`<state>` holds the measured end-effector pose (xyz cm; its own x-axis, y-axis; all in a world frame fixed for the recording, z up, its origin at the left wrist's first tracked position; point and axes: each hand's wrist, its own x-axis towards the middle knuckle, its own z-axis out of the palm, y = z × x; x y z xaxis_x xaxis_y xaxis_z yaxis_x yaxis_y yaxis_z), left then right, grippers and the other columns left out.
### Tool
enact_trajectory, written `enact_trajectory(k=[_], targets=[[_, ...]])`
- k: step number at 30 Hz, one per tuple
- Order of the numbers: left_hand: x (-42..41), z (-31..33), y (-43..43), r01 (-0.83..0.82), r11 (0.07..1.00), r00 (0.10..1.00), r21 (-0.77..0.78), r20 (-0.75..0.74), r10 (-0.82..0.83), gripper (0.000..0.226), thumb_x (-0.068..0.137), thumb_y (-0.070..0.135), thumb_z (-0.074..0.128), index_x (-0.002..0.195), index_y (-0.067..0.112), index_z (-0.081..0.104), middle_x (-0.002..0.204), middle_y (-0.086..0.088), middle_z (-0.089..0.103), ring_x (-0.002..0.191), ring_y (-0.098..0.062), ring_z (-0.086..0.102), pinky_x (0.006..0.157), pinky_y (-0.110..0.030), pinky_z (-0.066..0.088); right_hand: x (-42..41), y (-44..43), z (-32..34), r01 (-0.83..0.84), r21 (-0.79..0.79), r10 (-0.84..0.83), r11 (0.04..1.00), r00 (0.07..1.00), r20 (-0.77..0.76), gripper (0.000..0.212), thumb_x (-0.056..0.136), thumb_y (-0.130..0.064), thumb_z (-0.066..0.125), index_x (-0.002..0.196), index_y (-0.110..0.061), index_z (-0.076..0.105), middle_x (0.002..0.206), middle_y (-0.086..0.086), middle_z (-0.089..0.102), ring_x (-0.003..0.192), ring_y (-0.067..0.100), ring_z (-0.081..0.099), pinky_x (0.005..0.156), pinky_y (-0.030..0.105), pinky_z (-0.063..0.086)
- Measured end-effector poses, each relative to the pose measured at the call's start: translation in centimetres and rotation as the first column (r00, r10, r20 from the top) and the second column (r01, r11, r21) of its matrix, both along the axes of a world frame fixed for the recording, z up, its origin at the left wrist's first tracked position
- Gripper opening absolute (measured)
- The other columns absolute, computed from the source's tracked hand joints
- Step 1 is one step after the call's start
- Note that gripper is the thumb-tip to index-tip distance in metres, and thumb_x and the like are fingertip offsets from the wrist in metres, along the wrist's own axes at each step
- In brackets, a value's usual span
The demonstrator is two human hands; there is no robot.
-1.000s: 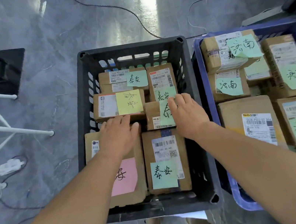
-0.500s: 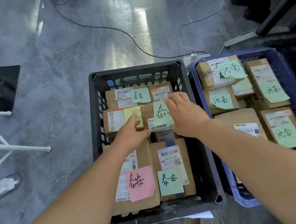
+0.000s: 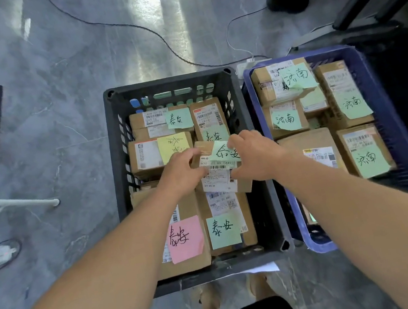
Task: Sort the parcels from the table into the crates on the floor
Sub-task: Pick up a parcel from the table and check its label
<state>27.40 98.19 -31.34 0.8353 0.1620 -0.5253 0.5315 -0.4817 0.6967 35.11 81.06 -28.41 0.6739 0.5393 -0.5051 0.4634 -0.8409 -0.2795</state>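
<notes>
— What are the hands on?
— The left hand (image 3: 182, 173) and the right hand (image 3: 254, 158) grip one small parcel (image 3: 218, 178) by its left and right edges. Their fingers curl over it, just above the packed parcels (image 3: 184, 237) in the black crate (image 3: 167, 82).
— Which step is this?
— Placing, I'd judge. Its green note (image 3: 223, 151) reads like the notes below it, so it belongs here. The notes in the blue crate (image 3: 316, 243) to the right read differently.
— And next?
— The crate looks full across one layer. The parcel likely needs laying flat on top near the middle, label up, before both hands let go. Whether it touches the box beneath, I cannot tell.
</notes>
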Motion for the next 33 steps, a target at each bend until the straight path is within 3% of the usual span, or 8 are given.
enact_trajectory(k=[3,8,12,16,21,26,29,33], targets=[[-0.4,0.1,-1.1,0.069,0.997,0.997,0.034,-0.025,-0.068,0.051,0.088,0.018,0.066,0.136,0.027,0.051,0.131,-0.003,0.046,0.116,-0.021,0.050,0.088,-0.029,0.040,-1.5,-1.2,-0.4,0.025,-0.018,-0.026,1.000,0.999,-0.038,0.060,0.076,-0.043,0.070,0.122,-0.016,0.041,0.112,0.005,0.045,0.101,0.019,0.035,0.078,0.032,0.041],[-1.7,-0.3,-2.2,0.178,0.981,0.979,0.082,-0.119,-0.168,0.070,0.084,0.020,0.069,0.143,0.034,0.036,0.133,-0.004,0.047,0.112,-0.020,0.053,0.094,-0.039,0.047,-3.1,-2.3,-1.6,0.009,-0.007,-0.009,1.000,0.998,-0.070,0.060,0.077,-0.032,0.072,0.125,-0.016,0.040,0.120,0.004,0.042,0.116,0.023,0.035,0.078,0.033,0.043],[-3.0,-1.0,-2.6,0.376,0.883,0.916,0.279,-0.256,-0.309,0.086,0.085,0.037,0.065,0.153,0.029,0.012,0.140,-0.007,0.041,0.120,-0.026,0.048,0.092,-0.036,0.044,-4.0,-3.1,-2.8,0.031,0.054,-0.023,0.998,0.989,-0.149,0.063,0.079,-0.027,0.072,0.132,-0.014,0.040,0.146,0.006,0.028,0.137,0.024,0.019,0.101,0.039,0.041],[-3.4,-1.3,-3.5,0.514,0.778,0.851,0.362,-0.328,-0.410,0.089,0.087,0.031,0.059,0.154,0.027,0.001,0.146,-0.008,0.039,0.122,-0.027,0.049,0.090,-0.035,0.042,-4.8,-4.1,-3.4,0.196,0.118,-0.168,0.974,0.963,-0.209,0.069,0.085,-0.025,0.067,0.144,-0.017,0.032,0.155,0.006,0.016,0.143,0.022,0.011,0.110,0.036,0.029],[-3.3,-1.3,-4.4,0.537,0.708,0.839,0.458,-0.376,-0.393,0.087,0.090,0.031,0.058,0.154,0.025,0.000,0.145,-0.011,0.039,0.126,-0.029,0.046,0.097,-0.039,0.042,-6.0,-4.3,-3.6,0.306,0.116,-0.263,0.945,0.921,-0.286,0.087,0.086,-0.055,0.060,0.152,-0.018,0.017,0.158,0.004,0.012,0.145,0.020,0.009,0.114,0.040,0.022],[-3.2,-1.3,-4.7,0.509,0.732,0.858,0.452,-0.336,-0.389,0.081,0.090,0.027,0.057,0.154,0.027,0.007,0.131,-0.011,0.049,0.114,-0.027,0.053,0.079,-0.034,0.045,-7.6,-4.3,-4.1,0.347,-0.017,-0.346,0.938,0.938,0.031,0.061,0.094,-0.040,0.051,0.144,-0.014,0.025,0.130,0.010,0.041,0.115,0.026,0.047,0.075,0.033,0.047],[-3.3,-1.4,-4.8,0.491,0.734,0.870,0.469,-0.313,-0.382,0.074,0.090,0.025,0.056,0.151,0.028,0.016,0.126,-0.008,0.053,0.108,-0.026,0.056,0.071,-0.032,0.043,-8.6,-4.0,-4.8,0.353,-0.112,-0.349,0.929,0.936,0.052,0.054,0.096,-0.039,0.045,0.140,-0.013,0.026,0.119,0.009,0.052,0.097,0.026,0.058,0.060,0.031,0.041],[-3.9,-1.9,-4.6,0.424,0.784,0.903,0.454,-0.277,-0.327,0.054,0.090,0.025,0.055,0.139,0.026,0.034,0.116,-0.003,0.056,0.101,-0.023,0.057,0.064,-0.031,0.040,-9.7,-3.4,-6.0,0.409,-0.070,-0.410,0.910,0.912,-0.001,0.076,0.096,-0.039,0.046,0.151,-0.016,-0.001,0.116,0.008,0.052,0.085,0.021,0.059,0.055,0.029,0.042]])
